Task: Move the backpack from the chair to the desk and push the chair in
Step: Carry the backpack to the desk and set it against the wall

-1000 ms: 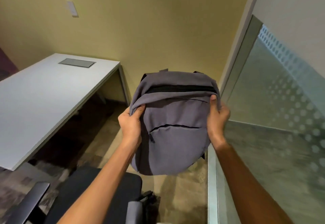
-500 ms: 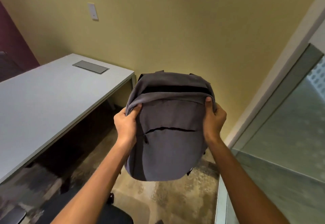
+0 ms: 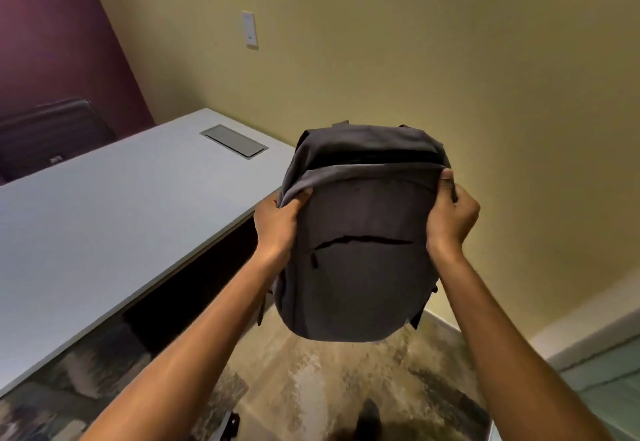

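at the far left a dark chair (image 3: 52, 135) stands against the purple wall (image 3: 52, 42), behind the far side of the desk (image 3: 104, 232). the desk is white, and a grey cover plate (image 3: 234, 141) is set into its top near the far end. on the yellow wall (image 3: 415, 42) above hangs a white switch plate (image 3: 250, 29).

the left hand (image 3: 277, 222) is clamped on the upper left edge of the backpack (image 3: 360, 250), thumb pressed over the front fabric, fingers hidden behind. the grey backpack hangs upright in the air, front pocket toward the camera, just beside the desk's right end and above the mottled floor (image 3: 311, 388), touching neither. a curved zip line runs across its front, with a dark zip band near the top. the right hand (image 3: 450, 215) grips the upper right edge the same way, thumb at the top seam. both arms reach forward, the hands held apart by the width of the bag.

at the bottom, dark shapes sit low on the floor, too blurred to name.
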